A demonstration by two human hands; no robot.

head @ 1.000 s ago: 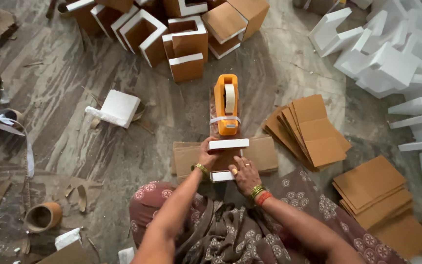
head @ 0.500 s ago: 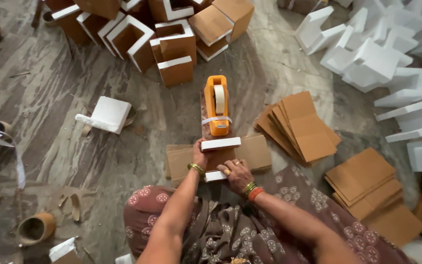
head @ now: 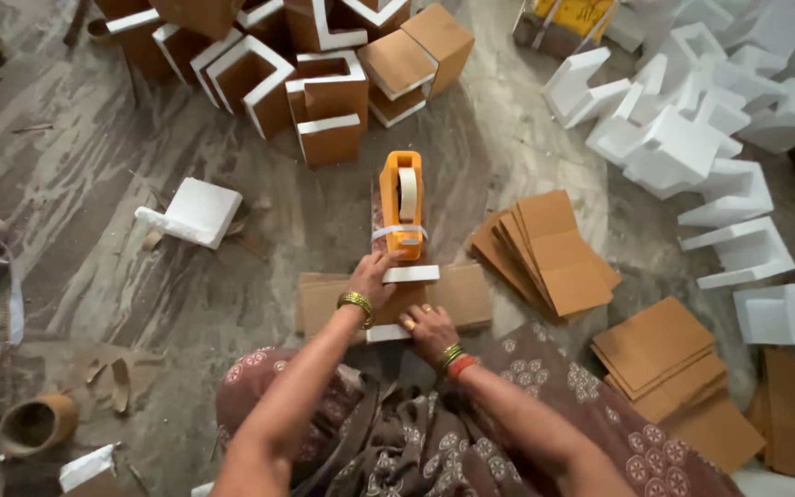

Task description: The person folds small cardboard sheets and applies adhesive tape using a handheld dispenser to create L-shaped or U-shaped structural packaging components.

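Cardboard wrapped round white foam (head: 410, 274) lies on the floor just ahead of the person's knees, an orange tape dispenser (head: 401, 204) at twelve o'clock from it. The left hand (head: 372, 276) curls its fingers at the dispenser's base; the right hand (head: 429, 329) lies flat, fingers together, pinning the piece. It looks light, stiff and easily dented, so I'd grip its flat card faces, not the foam edges.

I see brown cardboard boxes with white foam edging (head: 328, 101) heaped at the top. Flat brown cardboard sheets (head: 554, 253) lie stacked right, and a yellow-topped carton (head: 568, 20) stands beyond.
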